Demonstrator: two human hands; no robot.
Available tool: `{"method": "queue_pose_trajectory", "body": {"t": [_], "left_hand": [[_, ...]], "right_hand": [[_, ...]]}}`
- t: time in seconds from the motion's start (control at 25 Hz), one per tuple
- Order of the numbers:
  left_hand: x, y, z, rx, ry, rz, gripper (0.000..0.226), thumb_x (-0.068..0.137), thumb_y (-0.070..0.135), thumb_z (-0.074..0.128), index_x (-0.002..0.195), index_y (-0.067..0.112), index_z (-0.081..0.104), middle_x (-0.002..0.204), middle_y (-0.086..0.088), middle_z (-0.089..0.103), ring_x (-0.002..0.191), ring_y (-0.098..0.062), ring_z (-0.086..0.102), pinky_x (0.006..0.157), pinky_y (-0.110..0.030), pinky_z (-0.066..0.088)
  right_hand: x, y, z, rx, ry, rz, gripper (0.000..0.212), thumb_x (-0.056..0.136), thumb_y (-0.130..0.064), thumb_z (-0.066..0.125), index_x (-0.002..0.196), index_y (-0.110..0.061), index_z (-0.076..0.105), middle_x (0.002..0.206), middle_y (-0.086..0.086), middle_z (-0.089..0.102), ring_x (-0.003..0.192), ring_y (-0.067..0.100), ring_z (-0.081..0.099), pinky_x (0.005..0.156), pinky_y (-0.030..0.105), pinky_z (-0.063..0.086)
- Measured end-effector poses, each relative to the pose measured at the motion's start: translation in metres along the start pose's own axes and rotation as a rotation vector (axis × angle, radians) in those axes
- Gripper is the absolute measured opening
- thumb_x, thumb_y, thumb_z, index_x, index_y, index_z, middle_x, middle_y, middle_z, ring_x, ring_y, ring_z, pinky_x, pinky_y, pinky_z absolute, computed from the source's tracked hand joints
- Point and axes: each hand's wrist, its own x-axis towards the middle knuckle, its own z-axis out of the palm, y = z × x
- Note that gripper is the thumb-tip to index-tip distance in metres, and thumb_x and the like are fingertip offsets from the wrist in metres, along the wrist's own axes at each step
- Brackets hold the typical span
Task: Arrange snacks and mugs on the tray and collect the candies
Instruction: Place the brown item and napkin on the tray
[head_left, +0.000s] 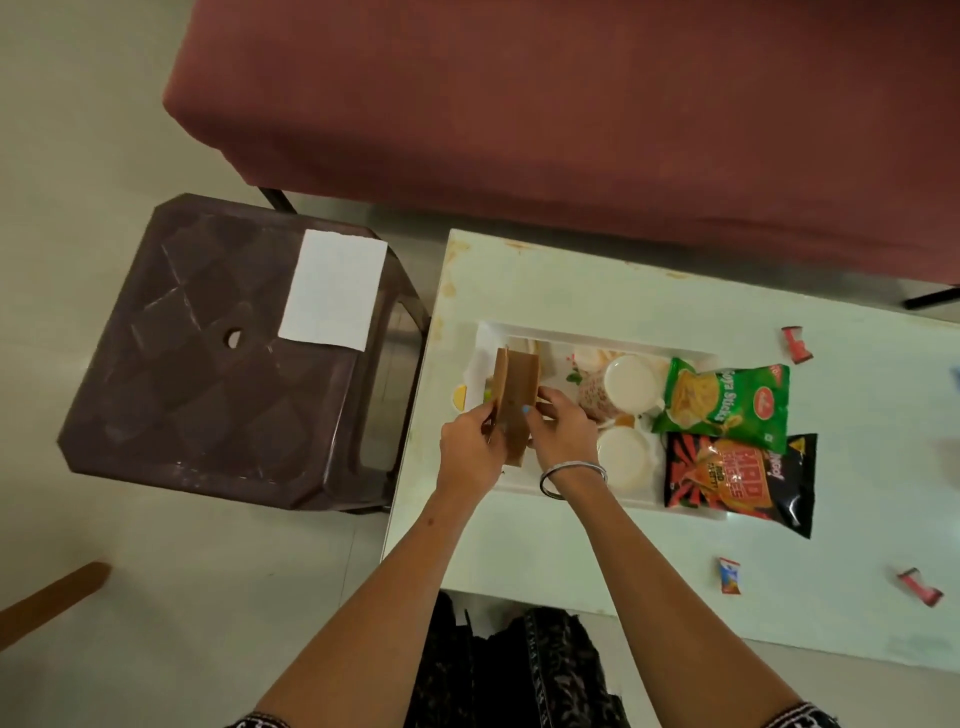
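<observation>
A maroon sofa (597, 104) fills the far side beyond the white table (545, 291), the landmark for all that follows. Left of the table stands a dark brown plastic stool (208, 353) with a white sheet of paper (333, 290) lying on its near-table corner. On the table sits a white rectangular tray (519, 332), near the table's left end. On the tray's right part lie a green snack packet (727, 402) and, nearer the person, a black and orange snack packet (743, 480), both overhanging the tray's right rim onto the table. Two white mugs (631, 387) stand on the tray just left of the packets, one behind the other. Over the tray's left part both hands hold a brown paper bag (511, 400) upright: the left hand (470, 447) pinches its near left edge, and the right hand (563, 428), a bangle on its wrist, curls its fingers round the right side. Wrapped candies lie loose on the table right of the tray: a red candy (797, 343) at the far side, a blue and orange candy (729, 575) and another red candy (919, 587) at the near edge.
</observation>
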Motion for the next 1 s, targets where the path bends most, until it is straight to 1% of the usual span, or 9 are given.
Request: {"method": "queue_pose_trajectory", "body": {"t": [0.08, 0.28, 0.32, 0.44, 0.56, 0.76, 0.8, 0.88, 1.0], "left_hand": [[0.002, -0.008, 0.010, -0.014, -0.004, -0.021, 0.028, 0.090, 0.013, 0.056, 0.117, 0.011, 0.061, 0.107, -0.011, 0.070, 0.094, -0.029, 0.067, 0.090, -0.033, 0.051], [0.012, -0.019, 0.026, -0.046, 0.015, -0.051, 0.034, 0.089, 0.009, 0.057, 0.123, 0.011, 0.058, 0.115, -0.011, 0.068, 0.101, -0.028, 0.065, 0.095, -0.033, 0.047], [0.015, -0.021, 0.028, -0.049, 0.017, -0.047, 0.034, 0.089, 0.009, 0.058, 0.122, 0.011, 0.058, 0.114, -0.011, 0.068, 0.101, -0.028, 0.065, 0.095, -0.033, 0.047], [0.020, -0.027, 0.033, -0.046, 0.010, -0.033, 0.033, 0.089, 0.009, 0.058, 0.121, 0.010, 0.059, 0.113, -0.011, 0.068, 0.102, -0.030, 0.065, 0.094, -0.027, 0.045], [0.023, -0.033, 0.036, -0.030, 0.011, -0.038, 0.034, 0.088, 0.009, 0.058, 0.123, 0.010, 0.058, 0.117, -0.011, 0.067, 0.106, -0.031, 0.063, 0.097, -0.033, 0.045], [0.026, -0.034, 0.037, -0.040, 0.007, -0.049, 0.037, 0.087, 0.009, 0.060, 0.123, 0.009, 0.056, 0.117, -0.013, 0.066, 0.107, -0.032, 0.062, 0.097, -0.036, 0.046], [0.025, -0.033, 0.035, -0.047, 0.006, -0.047, 0.037, 0.086, 0.008, 0.061, 0.122, 0.008, 0.057, 0.116, -0.013, 0.066, 0.105, -0.031, 0.063, 0.095, -0.034, 0.048], [0.023, -0.029, 0.026, -0.067, 0.028, -0.052, 0.037, 0.083, 0.008, 0.064, 0.119, 0.006, 0.057, 0.111, -0.013, 0.067, 0.100, -0.029, 0.064, 0.085, -0.027, 0.049], [0.015, -0.023, -0.003, -0.176, 0.127, -0.147, 0.043, 0.080, 0.005, 0.066, 0.122, 0.005, 0.054, 0.110, -0.013, 0.065, 0.092, -0.023, 0.064, 0.081, -0.025, 0.051]], "right_hand": [[0.006, 0.015, 0.002, -0.023, -0.026, -0.014, 0.035, 0.089, -0.015, 0.055, 0.124, -0.015, 0.056, 0.115, 0.009, 0.068, 0.098, 0.024, 0.067, 0.092, 0.039, 0.052], [0.015, 0.032, 0.011, -0.006, -0.023, -0.058, 0.043, 0.089, -0.008, 0.054, 0.131, -0.018, 0.050, 0.120, 0.007, 0.066, 0.103, 0.022, 0.065, 0.091, 0.029, 0.048], [0.017, 0.034, 0.013, 0.008, -0.019, -0.058, 0.044, 0.089, -0.006, 0.053, 0.131, -0.017, 0.049, 0.120, 0.007, 0.066, 0.105, 0.022, 0.065, 0.093, 0.030, 0.048], [0.022, 0.042, 0.020, 0.036, -0.011, -0.041, 0.045, 0.089, -0.004, 0.054, 0.132, -0.016, 0.048, 0.121, 0.008, 0.065, 0.107, 0.021, 0.064, 0.097, 0.034, 0.049], [0.023, 0.048, 0.024, 0.043, -0.009, -0.017, 0.048, 0.088, -0.003, 0.055, 0.133, -0.017, 0.047, 0.122, 0.008, 0.064, 0.108, 0.020, 0.063, 0.095, 0.030, 0.048], [0.026, 0.049, 0.024, 0.036, -0.017, -0.001, 0.049, 0.088, -0.004, 0.056, 0.134, -0.018, 0.045, 0.123, 0.009, 0.064, 0.106, 0.020, 0.063, 0.088, 0.025, 0.047], [0.026, 0.048, 0.023, 0.020, -0.010, 0.008, 0.050, 0.087, -0.007, 0.058, 0.134, -0.018, 0.044, 0.122, 0.008, 0.064, 0.104, 0.021, 0.064, 0.086, 0.025, 0.046], [0.023, 0.042, 0.019, -0.019, 0.040, 0.030, 0.052, 0.086, -0.013, 0.060, 0.134, -0.018, 0.042, 0.121, 0.008, 0.064, 0.100, 0.024, 0.064, 0.086, 0.029, 0.046], [0.017, 0.022, 0.010, -0.030, 0.165, 0.022, 0.044, 0.086, -0.016, 0.061, 0.128, -0.013, 0.047, 0.116, 0.010, 0.065, 0.098, 0.027, 0.064, 0.089, 0.037, 0.050]]}}
